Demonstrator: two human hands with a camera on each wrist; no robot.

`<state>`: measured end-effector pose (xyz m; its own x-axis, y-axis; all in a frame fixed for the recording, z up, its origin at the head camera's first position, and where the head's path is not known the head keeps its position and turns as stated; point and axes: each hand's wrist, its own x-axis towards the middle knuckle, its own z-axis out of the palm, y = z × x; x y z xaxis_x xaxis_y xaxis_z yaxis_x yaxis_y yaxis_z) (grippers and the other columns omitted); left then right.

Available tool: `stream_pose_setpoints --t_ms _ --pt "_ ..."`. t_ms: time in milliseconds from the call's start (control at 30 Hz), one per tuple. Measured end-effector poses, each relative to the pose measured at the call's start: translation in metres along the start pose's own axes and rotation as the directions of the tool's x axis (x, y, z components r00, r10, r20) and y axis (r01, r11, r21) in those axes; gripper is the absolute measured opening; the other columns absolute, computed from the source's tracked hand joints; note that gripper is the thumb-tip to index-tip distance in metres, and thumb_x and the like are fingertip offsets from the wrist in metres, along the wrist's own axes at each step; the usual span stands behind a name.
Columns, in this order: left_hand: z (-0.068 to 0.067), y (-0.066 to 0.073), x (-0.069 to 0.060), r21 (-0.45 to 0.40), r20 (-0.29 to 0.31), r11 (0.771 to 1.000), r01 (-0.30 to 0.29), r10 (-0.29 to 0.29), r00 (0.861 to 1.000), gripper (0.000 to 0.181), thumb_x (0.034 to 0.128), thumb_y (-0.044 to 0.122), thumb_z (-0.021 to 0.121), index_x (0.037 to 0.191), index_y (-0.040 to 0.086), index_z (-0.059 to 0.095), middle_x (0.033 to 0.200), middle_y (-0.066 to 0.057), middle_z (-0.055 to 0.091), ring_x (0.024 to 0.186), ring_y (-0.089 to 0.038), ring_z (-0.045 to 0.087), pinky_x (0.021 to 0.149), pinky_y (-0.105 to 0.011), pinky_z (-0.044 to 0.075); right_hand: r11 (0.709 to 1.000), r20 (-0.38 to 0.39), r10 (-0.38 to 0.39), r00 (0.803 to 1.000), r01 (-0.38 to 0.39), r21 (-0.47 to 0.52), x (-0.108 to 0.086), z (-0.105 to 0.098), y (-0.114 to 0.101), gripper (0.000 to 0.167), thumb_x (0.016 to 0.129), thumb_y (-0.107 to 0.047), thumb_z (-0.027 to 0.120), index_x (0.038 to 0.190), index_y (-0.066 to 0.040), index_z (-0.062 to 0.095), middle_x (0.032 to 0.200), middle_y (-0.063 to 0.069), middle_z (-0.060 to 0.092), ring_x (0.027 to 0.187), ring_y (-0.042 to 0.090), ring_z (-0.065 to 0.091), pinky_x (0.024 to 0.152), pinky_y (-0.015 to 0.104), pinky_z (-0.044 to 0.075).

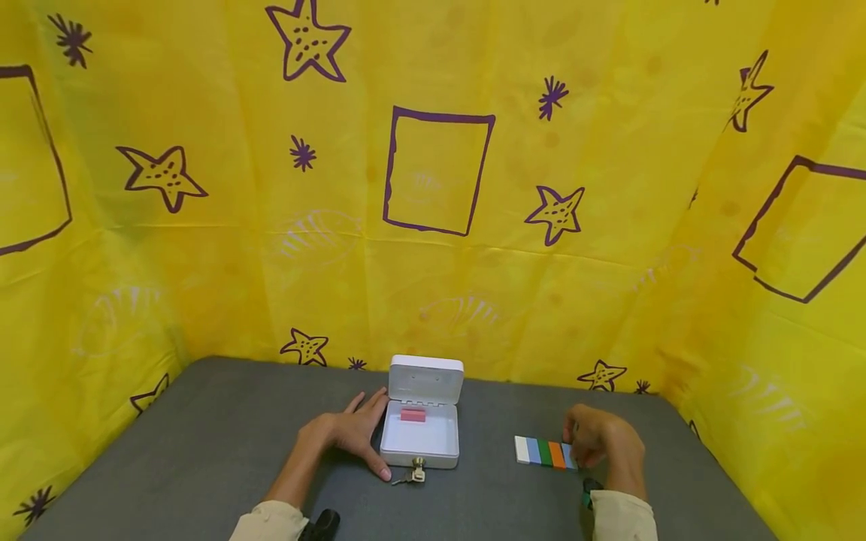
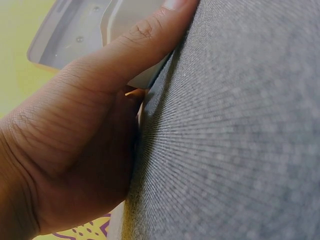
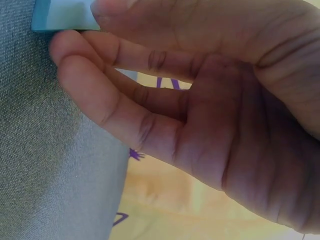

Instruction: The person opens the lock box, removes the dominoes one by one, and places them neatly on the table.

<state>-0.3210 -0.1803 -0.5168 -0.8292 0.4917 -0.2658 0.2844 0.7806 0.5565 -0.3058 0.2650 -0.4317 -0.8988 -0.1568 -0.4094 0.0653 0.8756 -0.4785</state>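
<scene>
A small white metal cash box (image 1: 419,439) stands with its lid (image 1: 426,379) raised. Inside, a pink block (image 1: 413,415) lies near the back left. My left hand (image 1: 355,434) rests against the box's left side, fingers spread toward the back and thumb by the front corner; the left wrist view shows the thumb (image 2: 135,45) extended along the box. At the right end of a row of coloured blocks (image 1: 544,452), my right hand (image 1: 602,437) pinches a light blue block (image 1: 569,456), its fingers curled. The right wrist view shows the thumb over that block (image 3: 65,15), partly hiding it.
A key (image 1: 417,474) sits in the box's front lock, with another hanging beside it. The row holds white, blue, green and orange blocks left of the light blue one. The grey table (image 1: 203,451) meets a yellow patterned curtain (image 1: 433,300) at the back and sides.
</scene>
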Motion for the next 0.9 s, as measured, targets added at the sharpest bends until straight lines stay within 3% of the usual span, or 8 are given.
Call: stream_pose_setpoints --t_ms 233,900 --pt "0.0011 -0.0006 0.0009 0.008 0.002 1.000 -0.007 0.007 1.000 0.155 0.0601 0.080 0.086 0.167 0.001 0.006 0.177 -0.020 -0.001 0.166 -0.034 -0.003 0.132 -0.062 -0.007 1.000 0.003 0.024 1.000 -0.024 -0.005 -0.0005 0.0009 -0.0019 0.024 0.085 0.012 0.072 0.101 -0.004 0.064 0.088 0.012 0.067 0.071 0.022 0.060 0.064 0.029 0.053" --pt "0.0011 -0.0054 0.0031 -0.001 0.001 1.000 0.006 -0.006 1.000 0.155 0.0584 0.082 0.085 0.167 0.004 0.006 0.177 -0.018 -0.002 0.166 -0.034 -0.005 0.132 -0.062 -0.008 1.000 0.011 -0.010 1.000 0.010 0.007 -0.0020 -0.0009 -0.0040 0.029 0.085 0.014 0.069 0.107 -0.003 0.064 0.083 0.014 0.068 0.063 0.018 0.052 0.060 0.027 0.047"
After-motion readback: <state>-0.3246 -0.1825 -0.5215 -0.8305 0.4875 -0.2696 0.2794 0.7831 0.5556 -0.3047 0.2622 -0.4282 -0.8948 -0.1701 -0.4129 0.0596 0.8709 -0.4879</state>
